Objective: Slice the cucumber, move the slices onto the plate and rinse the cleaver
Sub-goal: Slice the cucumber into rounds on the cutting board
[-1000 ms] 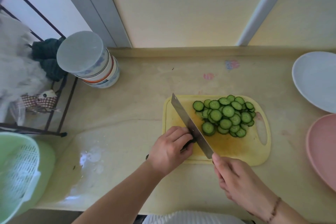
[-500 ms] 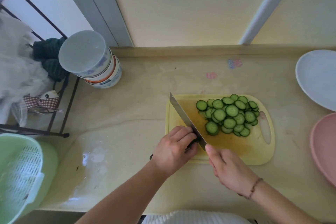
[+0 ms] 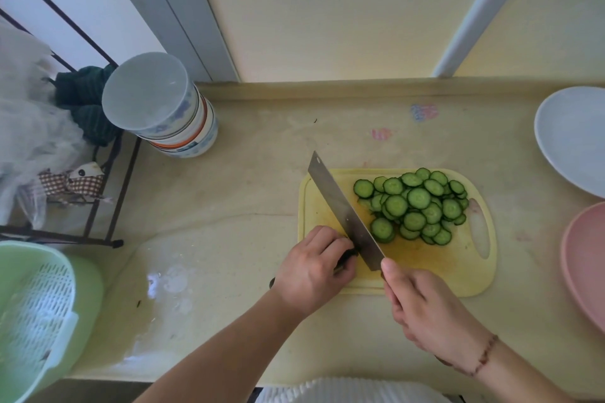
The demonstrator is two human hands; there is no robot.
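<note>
A pile of green cucumber slices (image 3: 415, 206) lies on the right half of the yellow cutting board (image 3: 458, 275). My left hand (image 3: 314, 271) curls over the short dark cucumber end (image 3: 348, 253) at the board's near left. My right hand (image 3: 425, 307) grips the cleaver's handle, which it hides. The cleaver blade (image 3: 343, 211) stands edge-down right beside my left fingers, between them and the slices. A white plate (image 3: 573, 141) sits at the far right.
A pink plate (image 3: 586, 265) lies at the right edge, in front of the white one. Stacked bowls (image 3: 163, 108) stand at the back left beside a black wire rack (image 3: 108, 180). A green colander (image 3: 36, 311) is at the near left. The counter there is wet.
The cleaver has shifted a little up and down against the cucumber end, and my right hand moved slightly with it. My left hand stays on the cucumber end.
</note>
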